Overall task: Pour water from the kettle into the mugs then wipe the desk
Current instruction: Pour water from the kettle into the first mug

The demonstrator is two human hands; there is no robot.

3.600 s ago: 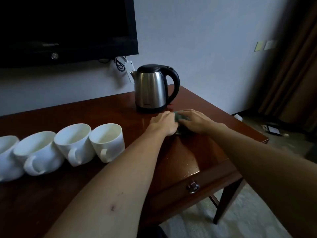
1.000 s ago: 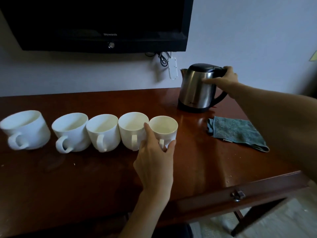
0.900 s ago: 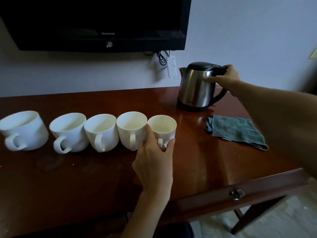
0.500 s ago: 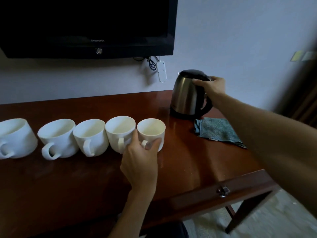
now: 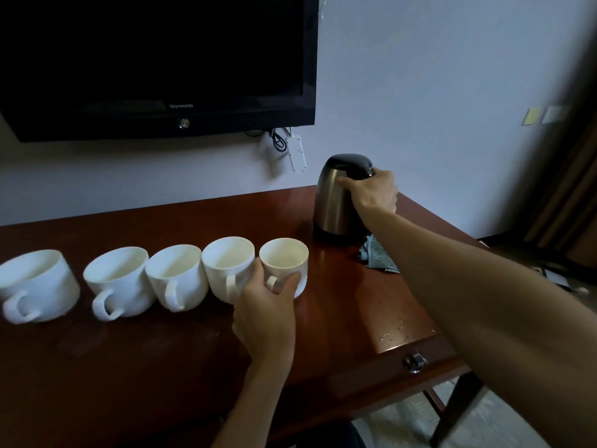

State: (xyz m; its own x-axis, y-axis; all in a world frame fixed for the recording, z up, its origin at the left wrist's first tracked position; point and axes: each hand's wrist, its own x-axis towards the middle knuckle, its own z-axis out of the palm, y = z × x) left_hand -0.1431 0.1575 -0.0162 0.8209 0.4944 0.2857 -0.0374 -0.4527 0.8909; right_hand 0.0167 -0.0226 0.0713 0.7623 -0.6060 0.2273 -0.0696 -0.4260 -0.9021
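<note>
Kettle (image 5: 336, 202) now turned, forearm (image 5: 468, 286) covering cloth (image 5: 379, 261)

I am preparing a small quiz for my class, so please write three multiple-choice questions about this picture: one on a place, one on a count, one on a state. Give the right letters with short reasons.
1. Where does the cloth lie?
A. beside the kettle's base
B. inside a mug
C. on the floor

2. How many white mugs stand in the row?
A. three
B. five
C. seven

3. What is the right hand doing?
A. resting flat on the desk
B. gripping the kettle's handle
C. holding the cloth

Answers:
1 A, the cloth lies on the desk next to the kettle.
2 B, five mugs line up, and the left hand holds the rightmost mug.
3 B, its fingers curl round the handle at the kettle's top.
</note>
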